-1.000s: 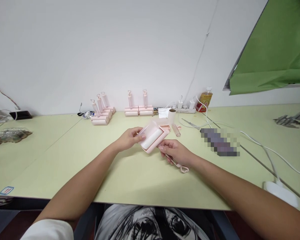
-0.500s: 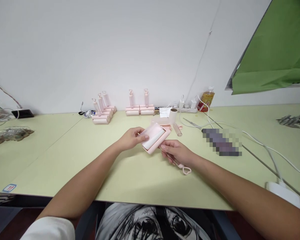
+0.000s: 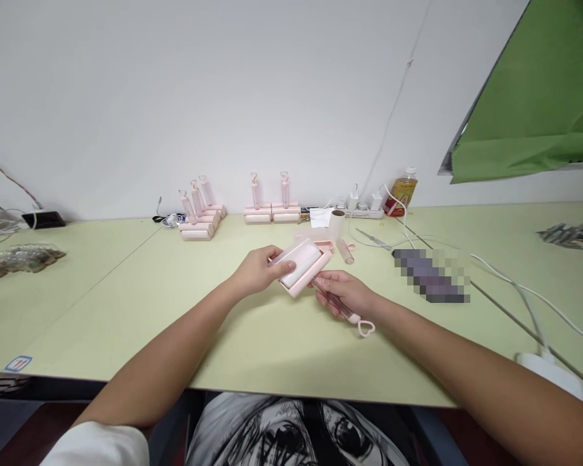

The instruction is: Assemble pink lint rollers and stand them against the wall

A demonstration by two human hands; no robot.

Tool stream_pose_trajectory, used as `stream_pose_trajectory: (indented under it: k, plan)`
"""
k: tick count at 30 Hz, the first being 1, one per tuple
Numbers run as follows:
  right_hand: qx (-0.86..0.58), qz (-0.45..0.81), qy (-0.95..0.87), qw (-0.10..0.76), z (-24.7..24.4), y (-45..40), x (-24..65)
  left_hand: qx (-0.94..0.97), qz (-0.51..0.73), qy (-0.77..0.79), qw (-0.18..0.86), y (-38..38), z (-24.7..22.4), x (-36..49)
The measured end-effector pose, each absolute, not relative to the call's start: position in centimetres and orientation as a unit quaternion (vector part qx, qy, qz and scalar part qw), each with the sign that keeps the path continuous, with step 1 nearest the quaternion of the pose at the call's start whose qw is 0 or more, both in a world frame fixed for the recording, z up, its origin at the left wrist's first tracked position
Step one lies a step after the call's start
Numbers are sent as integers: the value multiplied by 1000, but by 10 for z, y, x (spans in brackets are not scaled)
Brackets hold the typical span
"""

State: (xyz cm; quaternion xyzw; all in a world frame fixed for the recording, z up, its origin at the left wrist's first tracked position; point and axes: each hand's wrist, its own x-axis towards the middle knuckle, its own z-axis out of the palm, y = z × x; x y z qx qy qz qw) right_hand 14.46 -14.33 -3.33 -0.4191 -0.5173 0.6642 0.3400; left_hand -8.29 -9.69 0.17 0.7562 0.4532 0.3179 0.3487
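Note:
Over the middle of the table, my left hand (image 3: 261,268) grips a pink lint roller (image 3: 302,264), its thumb lying on the white roll inside the pink cover. My right hand (image 3: 342,292) is closed around the roller's clear pinkish handle (image 3: 337,305), which ends in a pink heart-shaped loop (image 3: 366,329). The handle's inner end meets the lower edge of the roller's case; my fingers partly hide the joint. Just beyond lie a loose clear handle tube (image 3: 344,251), a pink part (image 3: 325,246) and an upright cardboard-cored roll (image 3: 337,225).
Several lint rollers with upright handles (image 3: 197,226) stand by the wall, with two more (image 3: 271,213) to their right. A power strip (image 3: 364,213), drink bottle (image 3: 401,192), scissors-like tool (image 3: 373,239), blurred dark object (image 3: 430,275) and white cables (image 3: 515,281) occupy the right side.
The lint roller has turned slightly in my left hand, and my left thumb has shifted right. The handle's heart loop has swung a little to the right.

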Motion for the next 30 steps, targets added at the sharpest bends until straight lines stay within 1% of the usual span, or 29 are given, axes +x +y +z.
stream_pose_trajectory:
  k: [2, 6, 8, 12, 20, 24, 26, 30]
  plan:
    - [-411, 667, -522, 338, -32, -143, 145, 754, 322, 450, 353, -97, 3, -82]
    - [-404, 648, -554, 331, -24, -147, 145, 705, 298, 438, 472, -98, 8, -83]
    - [-418, 628, -568, 329, -23, -148, 144, 693, 299, 436, 491, -98, 10, -83]
    - [-430, 604, -590, 321, -26, -148, 145, 705, 315, 443, 456, -99, 12, -85]
    - [-433, 627, -560, 326, -24, -148, 143, 733, 301, 447, 414, -102, 8, -82]
    - [-428, 620, -566, 335, -30, -147, 143, 791, 264, 459, 306, -111, 7, -75]
    - [-427, 612, -577, 332, -33, -146, 144, 811, 240, 458, 271, -115, 6, -73]
    - [-433, 595, -588, 335, -37, -145, 144, 822, 220, 439, 290, -114, 5, -74]
